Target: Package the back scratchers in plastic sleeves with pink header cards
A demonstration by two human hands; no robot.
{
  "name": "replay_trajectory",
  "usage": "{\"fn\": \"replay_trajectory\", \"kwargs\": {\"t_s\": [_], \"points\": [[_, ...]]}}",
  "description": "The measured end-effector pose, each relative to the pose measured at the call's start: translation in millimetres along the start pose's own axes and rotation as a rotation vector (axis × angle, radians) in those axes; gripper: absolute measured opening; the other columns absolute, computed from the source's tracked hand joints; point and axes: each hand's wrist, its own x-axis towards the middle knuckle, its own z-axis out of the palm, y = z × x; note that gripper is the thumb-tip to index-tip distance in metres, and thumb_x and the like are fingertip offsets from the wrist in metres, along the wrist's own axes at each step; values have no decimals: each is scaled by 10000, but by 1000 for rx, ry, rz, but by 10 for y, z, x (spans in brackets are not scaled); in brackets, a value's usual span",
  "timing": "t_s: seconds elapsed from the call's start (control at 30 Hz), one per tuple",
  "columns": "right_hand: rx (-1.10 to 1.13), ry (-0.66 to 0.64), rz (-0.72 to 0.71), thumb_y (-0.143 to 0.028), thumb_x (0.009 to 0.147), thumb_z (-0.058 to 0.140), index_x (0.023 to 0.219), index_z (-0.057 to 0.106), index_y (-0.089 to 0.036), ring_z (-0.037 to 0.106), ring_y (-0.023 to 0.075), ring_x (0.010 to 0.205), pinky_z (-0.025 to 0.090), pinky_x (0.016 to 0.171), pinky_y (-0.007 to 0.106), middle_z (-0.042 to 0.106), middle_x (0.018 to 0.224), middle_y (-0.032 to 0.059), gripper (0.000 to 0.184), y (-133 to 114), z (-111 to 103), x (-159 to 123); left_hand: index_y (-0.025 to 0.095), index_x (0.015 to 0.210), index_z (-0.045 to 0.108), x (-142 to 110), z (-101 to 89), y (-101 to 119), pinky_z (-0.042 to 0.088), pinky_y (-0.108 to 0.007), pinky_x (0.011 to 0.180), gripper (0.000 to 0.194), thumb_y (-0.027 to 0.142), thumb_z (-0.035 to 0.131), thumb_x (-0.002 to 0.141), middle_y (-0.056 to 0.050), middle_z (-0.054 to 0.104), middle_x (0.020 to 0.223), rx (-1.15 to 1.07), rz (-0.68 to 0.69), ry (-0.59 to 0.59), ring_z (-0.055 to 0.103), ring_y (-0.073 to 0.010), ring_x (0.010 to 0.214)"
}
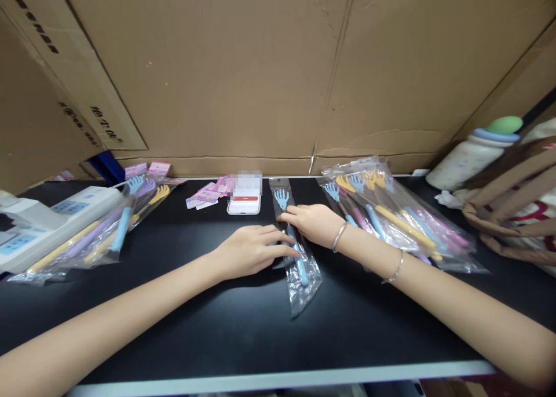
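A blue back scratcher [300, 269] with a hand-shaped head lies in a clear plastic sleeve [299, 301] on the black table, head toward the far side. My right hand [313, 223] is closed at its neck, fingertips together just below the blue head. Over the middle of the sleeve, my left hand [249, 251] stretches its fingers from the left. They lie flat over the handle, gripping nothing. Two thin bracelets circle my right forearm.
Several bagged back scratchers [406, 226] are piled at right, and others [124, 226] at left beside a white power strip [65, 217]. A phone [244, 203] and pink-purple cards [204, 195] lie behind my hands. A bottle [471, 159] and bag straps [490, 211] stand far right. Cardboard [243, 78] walls the back.
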Motion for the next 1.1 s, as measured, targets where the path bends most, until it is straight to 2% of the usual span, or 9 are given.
{"fn": "replay_trajectory", "kwargs": {"t_s": [0.13,0.27,0.43,0.63,0.77,0.93,1.1], "points": [[-54,38,-62,-171,900,426,1117,559,-202,572,178,907,379,597,258,562,1100,82,257,-47,-42,-15,264,1080,615,2,-3,4,459,-216,722,303,153,390,912,27,671,1057,11,53,28,600,-111,897],[-51,6,-73,-170,879,460,1074,577,-184,543,188,948,396,634,262,554,1081,95,227,-102,-95,-39,285,1050,631,-7,6,17,436,-207,676,290,154,411,914,45,685,1014,43,113,63,604,-95,841],[-45,0,-83,-180,886,469,1206,518,-243,557,170,934,405,655,258,525,1122,89,329,-124,-103,-51,296,1054,635,-34,23,15,438,-211,712,265,175,442,919,61,688,1026,61,155,104,607,-89,826],[-128,35,-102,-155,893,451,1010,574,-187,546,155,897,376,616,251,509,1176,92,173,-130,-111,-31,272,1055,631,-30,-16,7,463,-210,729,254,159,449,918,38,684,1062,118,229,155,626,-92,879],[-132,76,-171,-147,912,403,967,553,-177,529,145,862,342,599,259,560,1067,72,163,-50,-84,-15,255,924,655,-2,-70,25,485,-217,775,153,186,524,887,59,701,1018,182,300,264,637,-100,912],[-92,133,-243,-178,895,431,959,534,-187,525,139,820,327,624,267,570,969,48,122,43,-103,-1,235,836,639,-24,-58,-15,513,-238,827,102,212,544,866,53,716,930,171,200,438,640,-116,925],[-88,195,-241,-209,897,408,925,545,-175,530,138,784,324,635,268,565,936,58,144,69,-96,15,202,849,619,-56,-36,-103,523,-259,838,129,158,497,859,0,699,940,99,115,439,617,-144,954]]}}
